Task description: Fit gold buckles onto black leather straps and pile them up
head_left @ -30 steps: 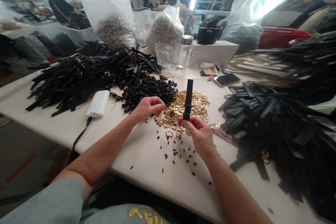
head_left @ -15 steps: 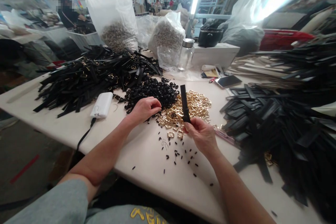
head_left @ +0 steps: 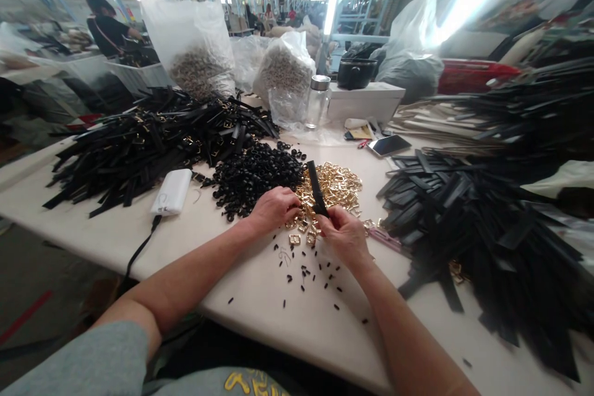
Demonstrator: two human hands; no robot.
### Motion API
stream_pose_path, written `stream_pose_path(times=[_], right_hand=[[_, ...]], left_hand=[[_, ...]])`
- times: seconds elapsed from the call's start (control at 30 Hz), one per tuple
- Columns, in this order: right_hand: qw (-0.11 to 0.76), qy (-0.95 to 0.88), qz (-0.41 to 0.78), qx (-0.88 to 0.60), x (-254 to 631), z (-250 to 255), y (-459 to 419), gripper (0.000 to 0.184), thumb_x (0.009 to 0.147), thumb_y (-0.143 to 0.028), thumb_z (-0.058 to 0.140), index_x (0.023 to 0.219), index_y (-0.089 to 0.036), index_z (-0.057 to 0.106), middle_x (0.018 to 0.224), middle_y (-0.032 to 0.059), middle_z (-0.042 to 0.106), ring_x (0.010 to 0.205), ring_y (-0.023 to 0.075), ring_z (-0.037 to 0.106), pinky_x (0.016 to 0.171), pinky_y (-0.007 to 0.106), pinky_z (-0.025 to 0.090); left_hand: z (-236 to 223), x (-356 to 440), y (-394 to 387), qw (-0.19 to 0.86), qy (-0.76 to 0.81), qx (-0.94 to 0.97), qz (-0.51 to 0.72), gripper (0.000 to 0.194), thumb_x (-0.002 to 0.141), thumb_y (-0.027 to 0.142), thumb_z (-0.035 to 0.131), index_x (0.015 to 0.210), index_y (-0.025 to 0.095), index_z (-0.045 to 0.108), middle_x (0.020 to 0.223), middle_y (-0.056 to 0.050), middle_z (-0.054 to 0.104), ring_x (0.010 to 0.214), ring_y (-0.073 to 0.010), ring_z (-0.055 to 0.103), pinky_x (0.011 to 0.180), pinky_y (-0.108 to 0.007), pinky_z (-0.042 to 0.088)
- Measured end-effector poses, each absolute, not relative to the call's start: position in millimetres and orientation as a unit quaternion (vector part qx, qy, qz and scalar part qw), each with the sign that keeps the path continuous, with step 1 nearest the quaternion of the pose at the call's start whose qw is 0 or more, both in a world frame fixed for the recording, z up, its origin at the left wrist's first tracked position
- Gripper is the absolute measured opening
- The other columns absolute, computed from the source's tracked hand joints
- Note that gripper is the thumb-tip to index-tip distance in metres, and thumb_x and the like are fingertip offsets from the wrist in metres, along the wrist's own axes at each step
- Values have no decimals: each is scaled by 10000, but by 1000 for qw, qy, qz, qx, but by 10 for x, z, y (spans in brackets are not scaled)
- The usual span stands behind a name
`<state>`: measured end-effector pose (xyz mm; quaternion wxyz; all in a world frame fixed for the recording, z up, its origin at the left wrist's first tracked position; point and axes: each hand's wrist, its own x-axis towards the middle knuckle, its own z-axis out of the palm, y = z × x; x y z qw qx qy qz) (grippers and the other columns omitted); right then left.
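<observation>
My right hand [head_left: 344, 234] grips the lower end of a short black strap [head_left: 315, 184], which stands up from the fingers and leans a little to the left. Beside it, my left hand [head_left: 275, 209] has its fingers curled together at the left edge of a heap of gold buckles [head_left: 342, 184]. What those fingers hold, if anything, is hidden. A mound of small black loops [head_left: 253, 176] lies just behind my left hand. Small black bits [head_left: 305, 271] are scattered on the table in front of both hands.
Straps with buckles [head_left: 139, 142] are piled at the left, plain black straps [head_left: 445, 210] at the right. A white power bank [head_left: 171, 192] with a cable, a phone [head_left: 388, 145], a glass jar [head_left: 317, 105] and filled plastic bags [head_left: 284, 68] are around. Another person [head_left: 109, 28] is farther back.
My left hand has moved right and down, from the black loops to the buckle heap, closer to the strap. My right hand still holds the strap. The whole view has shifted slightly.
</observation>
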<state>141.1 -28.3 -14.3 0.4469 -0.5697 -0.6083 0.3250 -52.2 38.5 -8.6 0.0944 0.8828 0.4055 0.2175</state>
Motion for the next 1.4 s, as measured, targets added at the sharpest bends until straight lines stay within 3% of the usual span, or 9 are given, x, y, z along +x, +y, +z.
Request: stream_pose_path(times=[0.13,0.23,0.43,0.57,0.77,1.1,1.4], right_hand=[[433,-615,339,-565,1403,-139,-294,267,829,-441,597,742,-189,612,586,-16,597,489,113,521,471,231,405],[427,-622,337,-564,1400,-150,-305,262,839,-439,589,748,-195,611,594,-19,609,497,115,541,485,234,426],[440,-610,371,-544,1377,-151,-318,260,852,-444,585,761,-200,595,600,-17,613,485,114,544,472,230,436],[455,-588,402,-535,1337,-67,-339,278,833,-455,608,739,-194,586,578,-13,611,470,116,548,460,235,446],[475,-544,465,-513,1296,5,-361,294,806,-475,638,755,-188,601,596,5,650,472,128,585,463,254,498],[454,-544,494,-504,1279,-58,-367,255,836,-432,606,798,-180,609,596,-11,641,489,112,589,491,231,490],[379,-626,409,-545,1390,-110,-328,222,870,-401,563,803,-201,634,598,-10,652,499,117,585,498,221,456]], left_hand=[[-69,-500,362,92,430,870,221,60,791,182,627,736,173,650,781,-50,608,747,-174,525,711,-307,413],[-41,-490,343,160,446,842,259,81,766,161,616,686,168,622,742,-28,597,692,-143,514,664,-282,407],[35,-494,304,550,422,598,403,221,744,346,685,763,147,592,669,15,595,554,-78,516,547,-220,431],[47,-469,248,678,384,466,420,334,657,343,775,882,148,623,779,1,655,574,-69,579,575,-220,477],[11,-397,157,695,365,464,410,301,664,317,794,870,133,675,761,-11,682,613,-82,613,636,-233,512],[18,-371,128,664,390,467,435,347,640,350,808,887,129,705,844,-49,721,681,-117,649,688,-262,534],[9,-385,124,626,380,531,426,276,640,297,808,829,127,702,791,-33,702,695,-123,645,708,-271,536]])
